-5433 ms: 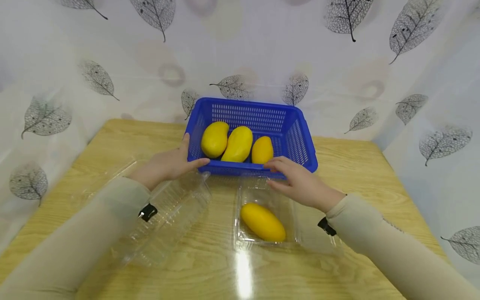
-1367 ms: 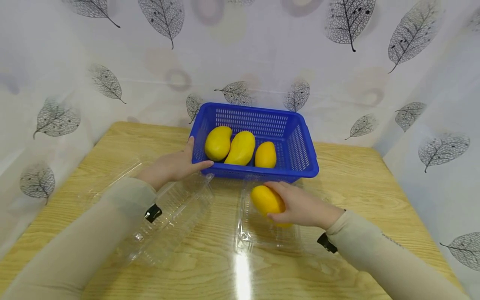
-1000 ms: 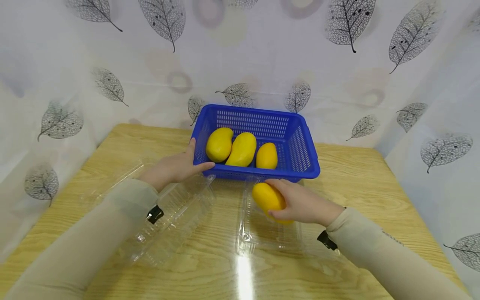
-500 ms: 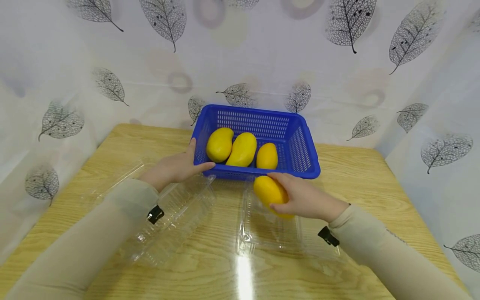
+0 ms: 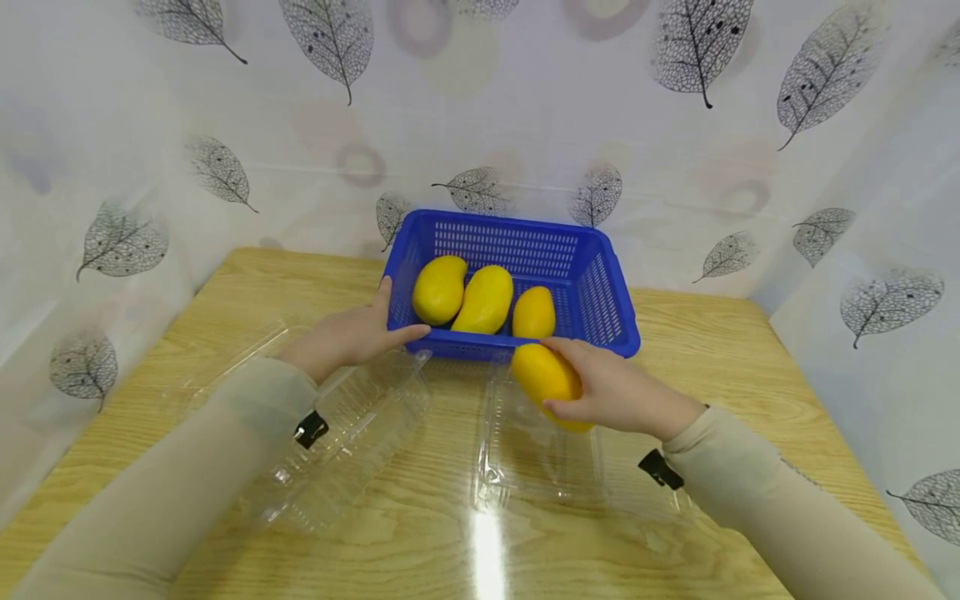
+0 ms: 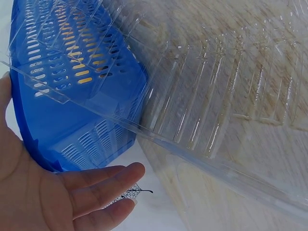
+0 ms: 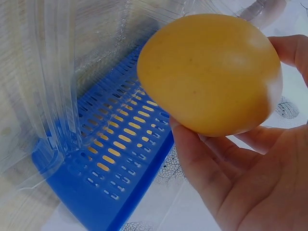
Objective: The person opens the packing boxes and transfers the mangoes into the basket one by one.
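My right hand (image 5: pixel 615 389) holds a yellow mango (image 5: pixel 547 382) between thumb and fingers, just in front of the blue basket's near wall. Below it lies a clear plastic container (image 5: pixel 536 467) with its lid spread to the right. Three more mangoes, a left one (image 5: pixel 439 290), a middle one (image 5: pixel 486 300) and a right one (image 5: pixel 534 313), lie inside the blue basket (image 5: pixel 517 343). At the basket's front left corner rests my left hand (image 5: pixel 348 337), its fingers extended and thumb along the rim. The right wrist view shows the held mango (image 7: pixel 211 72) with fingers curled under it.
Another clear ribbed container (image 5: pixel 352 433) lies under and beside my left forearm. The wooden table (image 5: pixel 420 542) ends at a leaf-patterned sheet (image 5: pixel 510 100) behind the basket, which continues along both sides.
Earlier the mango lay in the right container and my right hand was at the basket's rim. That hand has since grasped it, lifted it and moved towards the basket. My left hand stays put.
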Demonstrator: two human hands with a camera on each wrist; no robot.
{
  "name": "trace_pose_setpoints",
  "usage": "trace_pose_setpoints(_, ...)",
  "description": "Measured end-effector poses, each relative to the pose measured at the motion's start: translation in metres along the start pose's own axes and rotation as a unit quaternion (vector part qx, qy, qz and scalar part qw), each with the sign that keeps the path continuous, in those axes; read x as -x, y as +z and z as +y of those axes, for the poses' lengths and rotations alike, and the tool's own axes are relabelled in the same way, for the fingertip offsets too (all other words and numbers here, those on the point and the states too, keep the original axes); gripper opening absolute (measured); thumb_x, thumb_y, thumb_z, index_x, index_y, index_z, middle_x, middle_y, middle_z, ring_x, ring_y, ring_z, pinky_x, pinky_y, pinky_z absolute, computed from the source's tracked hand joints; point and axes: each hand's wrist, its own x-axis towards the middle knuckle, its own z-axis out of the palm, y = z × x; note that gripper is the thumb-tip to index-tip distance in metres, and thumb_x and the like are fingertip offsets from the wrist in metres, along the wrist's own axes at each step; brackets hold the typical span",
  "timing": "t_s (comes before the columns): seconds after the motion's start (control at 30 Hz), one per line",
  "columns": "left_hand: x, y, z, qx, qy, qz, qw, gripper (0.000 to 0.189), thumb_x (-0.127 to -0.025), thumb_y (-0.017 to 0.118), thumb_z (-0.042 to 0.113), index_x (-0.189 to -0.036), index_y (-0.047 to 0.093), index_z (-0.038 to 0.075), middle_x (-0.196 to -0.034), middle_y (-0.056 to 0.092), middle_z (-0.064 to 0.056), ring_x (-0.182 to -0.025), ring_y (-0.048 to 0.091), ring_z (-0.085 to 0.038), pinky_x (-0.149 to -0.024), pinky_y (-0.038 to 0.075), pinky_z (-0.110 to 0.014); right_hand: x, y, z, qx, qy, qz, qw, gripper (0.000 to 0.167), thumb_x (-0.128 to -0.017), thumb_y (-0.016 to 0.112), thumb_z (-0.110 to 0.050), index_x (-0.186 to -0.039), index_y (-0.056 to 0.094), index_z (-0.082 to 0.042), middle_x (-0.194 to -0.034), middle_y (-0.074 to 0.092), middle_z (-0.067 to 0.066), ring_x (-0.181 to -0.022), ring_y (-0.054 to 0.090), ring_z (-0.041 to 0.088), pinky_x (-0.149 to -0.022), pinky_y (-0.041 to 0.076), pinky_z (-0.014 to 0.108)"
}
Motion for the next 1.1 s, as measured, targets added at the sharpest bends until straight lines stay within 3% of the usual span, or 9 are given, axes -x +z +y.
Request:
trace_pose_setpoints(0.47, 0.000, -0.001, 0.000, 0.006, -0.001, -0.005, 1.0000, 0.119, -0.072, 0.023, 0.087, -0.144, -0.020, 0.003, -0.140, 0.035, -0.028, -0.110, 0.054, -0.041, -0.060, 0.049, -0.037, -0.002, -0.010, 0.000, -0.004, 0.015, 0.012, 0.9998, 0.071, -0.080, 0.070, -0.030, -0.138, 0.039, -0.001, -0.124, 0.053, 0.013, -0.095, 0.055, 0.021, -0.082, 0.048, 0.040)
trace_pose_setpoints(0.9, 0.001, 0.002, 0.003, 0.012, -0.006, -0.008, 0.9999, 0.115, -0.075, 0.025, 0.085, -0.144, -0.021, 0.005, -0.143, 0.033, -0.025, -0.112, 0.052, -0.041, -0.078, 0.048, -0.047, -0.004, -0.022, 0.007, -0.011, 0.024, 0.026, 0.9993, 0.068, -0.082, 0.069, -0.029, -0.136, 0.040, -0.001, -0.119, 0.056, 0.012, -0.091, 0.055, 0.021, -0.080, 0.048, 0.040)
trace_pose_setpoints(1.1, 0.003, 0.000, 0.002, 0.009, -0.012, -0.006, 0.9999, 0.116, -0.073, 0.024, 0.086, -0.144, -0.020, 0.005, -0.143, 0.033, -0.025, -0.109, 0.054, -0.040, -0.073, 0.049, -0.045, -0.008, -0.028, 0.012, -0.028, 0.038, 0.030, 0.9984, 0.067, -0.082, 0.068, -0.030, -0.136, 0.039, -0.002, -0.118, 0.056, 0.012, -0.091, 0.056, 0.022, -0.079, 0.049, 0.040)
